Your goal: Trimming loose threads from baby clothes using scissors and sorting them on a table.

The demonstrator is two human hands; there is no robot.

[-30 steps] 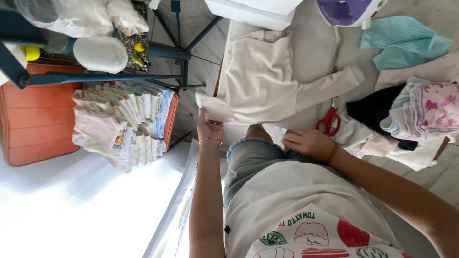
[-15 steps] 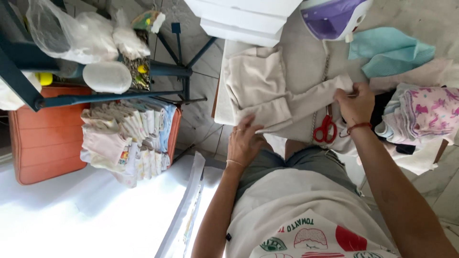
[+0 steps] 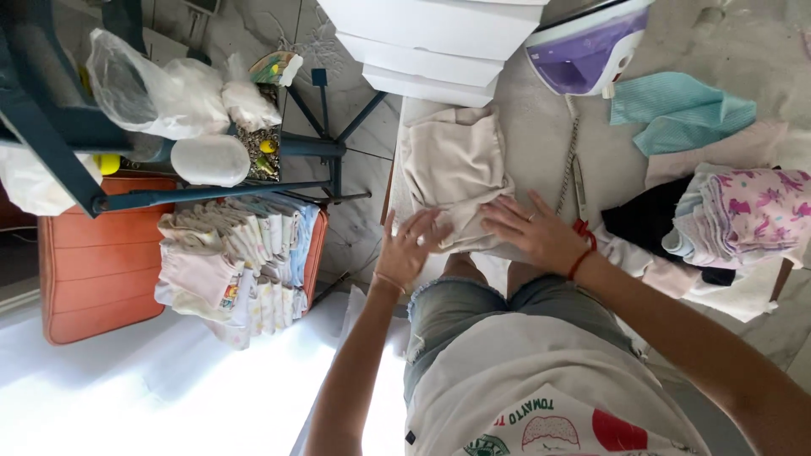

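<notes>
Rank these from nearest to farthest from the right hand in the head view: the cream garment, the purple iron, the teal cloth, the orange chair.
1. Cream garment: the right hand rests on its near edge, the left hand alongside.
2. Teal cloth: up and to the right on the board.
3. Purple iron: at the board's far end; close to the cloth's rank.
4. Orange chair: far left, off the board.

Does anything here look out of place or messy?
Nothing looks spilled or damaged. The purple iron sits beside the cream garment under both hands, its cord trailing alongside, and loose clothes lie heaped unfolded at the right.
</notes>
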